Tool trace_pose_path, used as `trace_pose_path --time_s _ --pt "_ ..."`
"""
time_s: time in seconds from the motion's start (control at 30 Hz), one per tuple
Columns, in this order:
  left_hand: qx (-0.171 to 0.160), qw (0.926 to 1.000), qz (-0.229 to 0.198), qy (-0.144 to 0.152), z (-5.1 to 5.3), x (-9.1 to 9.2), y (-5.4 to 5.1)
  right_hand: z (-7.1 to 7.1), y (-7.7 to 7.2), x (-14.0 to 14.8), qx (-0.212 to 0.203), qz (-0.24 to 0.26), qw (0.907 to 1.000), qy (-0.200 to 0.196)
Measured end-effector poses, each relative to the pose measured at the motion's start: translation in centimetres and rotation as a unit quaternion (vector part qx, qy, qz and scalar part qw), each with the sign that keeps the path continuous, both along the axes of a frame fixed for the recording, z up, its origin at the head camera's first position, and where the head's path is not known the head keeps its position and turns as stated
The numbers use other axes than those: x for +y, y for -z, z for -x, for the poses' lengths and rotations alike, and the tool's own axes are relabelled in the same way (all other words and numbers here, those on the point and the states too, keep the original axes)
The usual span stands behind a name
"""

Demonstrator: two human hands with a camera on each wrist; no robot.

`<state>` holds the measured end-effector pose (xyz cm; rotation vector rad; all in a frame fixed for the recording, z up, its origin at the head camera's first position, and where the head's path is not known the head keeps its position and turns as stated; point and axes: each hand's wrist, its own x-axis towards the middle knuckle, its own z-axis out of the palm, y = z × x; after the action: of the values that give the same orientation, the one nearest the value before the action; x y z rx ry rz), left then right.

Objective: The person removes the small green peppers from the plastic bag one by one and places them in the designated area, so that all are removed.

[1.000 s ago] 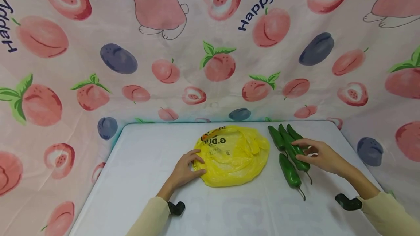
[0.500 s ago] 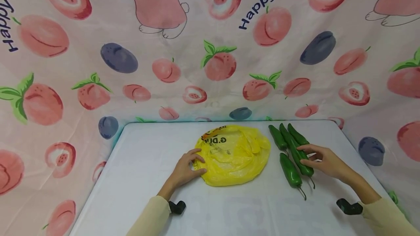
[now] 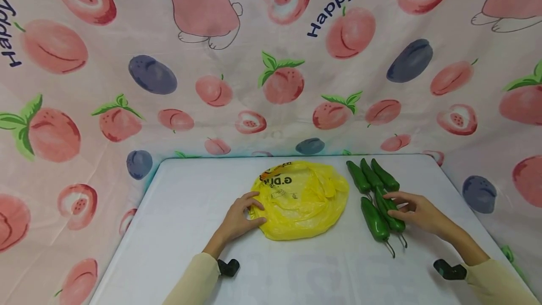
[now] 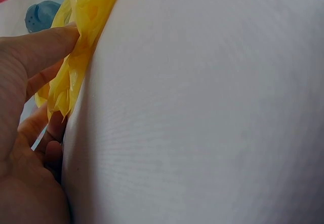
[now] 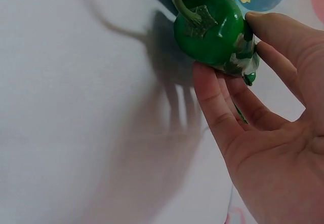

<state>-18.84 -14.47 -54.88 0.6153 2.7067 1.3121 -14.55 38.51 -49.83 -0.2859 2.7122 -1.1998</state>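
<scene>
A yellow plastic bag (image 3: pixel 305 211) with dark print lies spread in a rounded heap on the white table. At its left edge my left hand (image 3: pixel 239 218) holds the plastic, thumb and fingers on the bag's rim (image 4: pixel 83 36). To the right of the bag, several long green chili peppers (image 3: pixel 374 220) lie close together. My right hand (image 3: pixel 417 211) pinches the nearer right-hand pepper (image 3: pixel 390 213) from its right side. In the right wrist view, this pepper's stem end (image 5: pixel 210 31) faces the camera, with thumb and fingers on opposite sides of it.
The white table (image 3: pixel 190 192) ends at a peach-printed cloth (image 3: pixel 279 121) hanging behind and at the sides. Three other peppers (image 3: pixel 384 175) point toward the table's far edge. Each wrist bears a small black device (image 3: pixel 450 269).
My right hand has drawn a pepper slightly rightward and toward me, so it now lies apart from the far peppers. The left hand and the bag stay in place.
</scene>
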Motion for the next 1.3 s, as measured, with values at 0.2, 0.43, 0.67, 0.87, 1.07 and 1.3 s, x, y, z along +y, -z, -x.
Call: trace_pose_path --time_s 0.2,0.43,0.67,0.87,1.07,1.3 --pt "-0.005 1.0000 -0.007 0.000 -0.08 0.05 -0.22 -0.06 0.28 0.20 -0.009 0.004 0.9999 0.002" --pt "-0.003 1.0000 -0.006 0.000 -0.03 0.16 -0.27 -0.18 0.48 0.10 -0.024 0.002 0.9997 -0.009" --pt "-0.009 1.0000 -0.002 0.000 0.15 0.28 -0.50 -0.21 0.50 0.05 -0.033 -0.004 0.9994 -0.008" --pt "-0.012 0.9999 0.002 -0.002 0.27 0.36 -0.57 -0.20 0.56 0.05 -0.035 -0.002 0.9994 -0.008" --pt "-0.019 0.9998 0.003 -0.004 0.24 0.24 -0.50 -0.10 0.77 0.04 -0.031 -0.012 0.9994 -0.005" --pt "-0.010 0.9999 0.006 -0.006 0.03 0.04 -0.41 0.06 1.02 -0.08 -0.034 -0.008 0.9994 -0.008"
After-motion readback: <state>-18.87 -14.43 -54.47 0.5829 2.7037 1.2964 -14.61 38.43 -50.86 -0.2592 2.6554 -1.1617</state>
